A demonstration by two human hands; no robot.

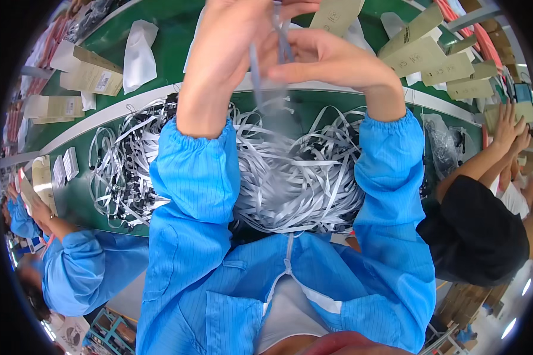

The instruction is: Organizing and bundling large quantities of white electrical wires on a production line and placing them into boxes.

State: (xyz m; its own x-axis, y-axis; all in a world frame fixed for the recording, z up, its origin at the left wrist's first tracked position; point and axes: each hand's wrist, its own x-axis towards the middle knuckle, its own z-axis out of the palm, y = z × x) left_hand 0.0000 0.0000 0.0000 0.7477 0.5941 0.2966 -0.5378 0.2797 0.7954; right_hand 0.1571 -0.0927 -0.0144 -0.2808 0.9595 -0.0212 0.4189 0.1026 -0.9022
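A flat, ribbon-like grey-white strap (255,68), blurred, is up between the left hand (236,40) and right hand (324,57) — whether either hand's fingers grip it, I cannot tell. Much seems left: tangled silvery-white straps (331,186) heap the green worktop (82,208).

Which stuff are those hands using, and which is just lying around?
Seems part of the job:
- left hand and right hand
- blurred grey strap at the hands
- tangled strap heap below them

Probably just lying about, untouched by these hands:
- tan carton, front left
- white pouch beside it
- clear plastic bag, right
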